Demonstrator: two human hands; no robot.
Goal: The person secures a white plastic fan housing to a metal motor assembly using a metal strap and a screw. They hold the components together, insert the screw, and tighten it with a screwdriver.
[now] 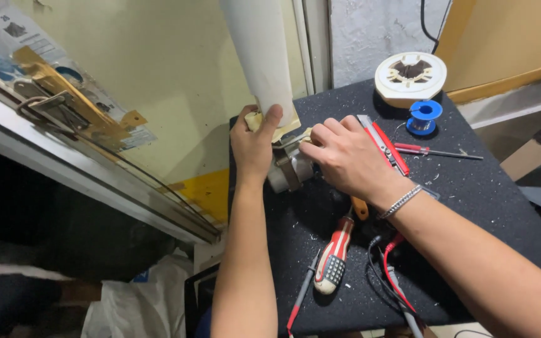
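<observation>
Both forearms reach up from six o'clock across the black table (471, 188). The left hand (255, 147) sits at eleven o'clock of the table's middle, wrist straight, thumb hooked up over the bottom edge of the white tube (261, 56), fingers curled round behind it and clamped on. That tube rises tilted toward twelve o'clock and runs out of view at the top.

The right hand (345, 156) lies palm down just beside the left, knuckles up, fingers bent and pressed onto the small whitish part (292, 169) at the tube's foot. Whether they pinch it or only press on it, I cannot tell; the fingertips are hidden. One silver bracelet (402, 201) circles that wrist.

Count the tools: one screwdriver with a red and white handle (334, 256) at six o'clock of the hands, one red utility knife (383, 145) poking out at two o'clock from under the right hand, one thin red-handled screwdriver (436, 151) at three o'clock. Two spools: a big cream spool (410, 78) at one o'clock, a small blue spool (424, 116) touching its near side. Red and black leads (389, 269) trail off at five o'clock.

At nine to ten o'clock, a blue and white printed sheet (7, 47) lies flat behind the glass (158, 94), with a yellow patch (211, 191) lower down by the table edge.
</observation>
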